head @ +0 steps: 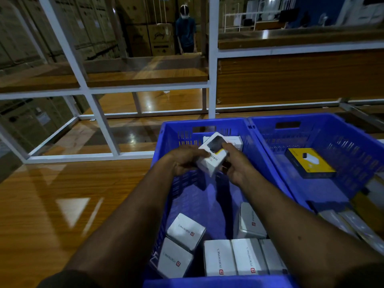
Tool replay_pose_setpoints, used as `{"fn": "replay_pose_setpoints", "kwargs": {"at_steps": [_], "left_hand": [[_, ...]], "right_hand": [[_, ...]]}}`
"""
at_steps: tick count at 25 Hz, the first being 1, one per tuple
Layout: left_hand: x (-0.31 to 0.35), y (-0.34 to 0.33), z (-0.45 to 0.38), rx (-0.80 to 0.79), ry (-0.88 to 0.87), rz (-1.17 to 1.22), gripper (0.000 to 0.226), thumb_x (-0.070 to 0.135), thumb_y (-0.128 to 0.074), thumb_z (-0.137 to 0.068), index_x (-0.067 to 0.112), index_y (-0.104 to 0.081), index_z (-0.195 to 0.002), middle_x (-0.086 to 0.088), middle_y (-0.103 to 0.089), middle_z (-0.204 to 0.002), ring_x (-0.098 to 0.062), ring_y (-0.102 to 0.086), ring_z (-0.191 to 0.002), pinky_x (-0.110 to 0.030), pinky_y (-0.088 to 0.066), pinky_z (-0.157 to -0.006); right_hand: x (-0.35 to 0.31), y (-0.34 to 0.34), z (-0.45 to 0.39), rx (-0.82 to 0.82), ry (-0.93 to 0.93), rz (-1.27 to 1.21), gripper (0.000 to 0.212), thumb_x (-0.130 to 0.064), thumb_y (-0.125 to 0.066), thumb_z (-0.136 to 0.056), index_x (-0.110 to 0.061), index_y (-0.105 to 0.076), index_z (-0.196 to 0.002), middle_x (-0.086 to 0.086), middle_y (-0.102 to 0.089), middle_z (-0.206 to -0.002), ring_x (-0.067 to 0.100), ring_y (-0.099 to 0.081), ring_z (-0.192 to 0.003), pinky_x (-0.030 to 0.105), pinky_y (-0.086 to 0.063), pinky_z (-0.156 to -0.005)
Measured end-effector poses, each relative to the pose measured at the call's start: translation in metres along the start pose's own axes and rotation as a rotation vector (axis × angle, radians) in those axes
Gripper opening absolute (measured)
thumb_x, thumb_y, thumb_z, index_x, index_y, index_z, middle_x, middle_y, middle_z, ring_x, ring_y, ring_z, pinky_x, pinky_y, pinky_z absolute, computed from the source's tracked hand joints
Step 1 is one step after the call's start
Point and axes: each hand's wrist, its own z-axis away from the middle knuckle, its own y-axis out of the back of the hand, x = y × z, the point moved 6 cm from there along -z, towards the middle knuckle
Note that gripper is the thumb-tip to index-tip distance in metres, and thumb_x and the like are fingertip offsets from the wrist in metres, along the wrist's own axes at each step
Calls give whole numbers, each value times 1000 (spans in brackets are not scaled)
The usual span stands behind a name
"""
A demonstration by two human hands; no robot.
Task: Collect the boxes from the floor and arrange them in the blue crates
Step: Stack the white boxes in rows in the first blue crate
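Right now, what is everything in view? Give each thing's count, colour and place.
held box: one, white with dark picture, above the left crate.
left crate: one, blue, centre.
white boxes: about six, near end of the left crate; one more at its far end.
right crate: one, blue, touching the left crate's side.
yellow box: one, yellow and black, in the right crate.
rack: white frame, wooden shelves, behind.
bystander: one, far back.
left hand, right hand: both grip the held box.

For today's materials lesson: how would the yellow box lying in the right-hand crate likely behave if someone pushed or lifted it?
The yellow box lies flat and low, so it would probably slide rather than tip. Its straight edges suggest stiff card. It looks small, likely light, though its weight cannot be seen. The right crate walls would stop it.
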Motion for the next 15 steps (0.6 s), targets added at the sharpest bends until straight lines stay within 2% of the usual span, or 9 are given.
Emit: {"fn": "replay_pose_setpoints", "kwargs": {"at_steps": [2, 4, 7, 9, 12, 14, 15], "left_hand": [[-7, -5, 0, -67, 33, -128, 17, 2, -70, -86, 9, -68, -101, -10, -73, -93, -21, -67, -82, -29, -55, -70], [-10, -3, -3, -33, 30, -260, 24, 11, -77, -82, 12, -70, -104, -9, -75, -100, -20, -69, -86, -29, -53, -71], [-7, 3, -9, 49, -33, -337, 46, 28, -88, -72, 15, -70, -112, -6, -75, -108, -23, -70, -101, -38, -57, -87], [-4, 1, -9, 61, -83, -420, 56, 34, -91, -65, 19, -69, -114, -3, -73, -109, -22, -68, -102, -41, -57, -91], [-5, 1, -8, 143, -73, -498, 70, 34, -94, -58, 18, -64, -119, -3, -69, -112, -18, -65, -96, -32, -59, -70], [-7, 11, -10, 236, -31, -339, 90, 32, -97, -46, 12, -56, -124, -10, -66, -117, -24, -66, -99, -33, -60, -62], [-6, 15, -12, 284, -38, -214, 91, 25, -97, -47, 11, -53, -124, -14, -66, -118, -28, -68, -99, -36, -62, -63]], "right_hand": [[-3, -1, -1, -20, 36, -5, 15, -16, -57, -89, -12, -68, -99, 4, -70, -71, 15, -64, -57, 26, -51, -54], [-6, -4, -1, -55, 58, -15, 14, -11, -57, -86, -12, -63, -99, 8, -68, -74, 14, -64, -52, 23, -49, -46], [-9, -5, -3, -71, 115, -43, 42, -2, -65, -80, -20, -56, -117, 14, -67, -102, 24, -67, -81, 31, -55, -61], [-10, -5, -1, -42, 138, -66, 51, 4, -65, -83, -22, -52, -125, 11, -66, -110, 25, -66, -91, 35, -56, -68], [-10, -4, -4, -9, 143, -126, 60, 2, -64, -81, -22, -46, -132, 14, -61, -125, 31, -64, -102, 38, -56, -69], [-10, -4, -4, -10, 117, -128, 64, -1, -63, -74, -18, -45, -133, 19, -57, -130, 35, -64, -101, 39, -57, -63], [-9, -5, -4, -30, 95, -138, 64, 0, -60, -74, -14, -45, -134, 21, -59, -128, 35, -65, -97, 40, -58, -62]]}}
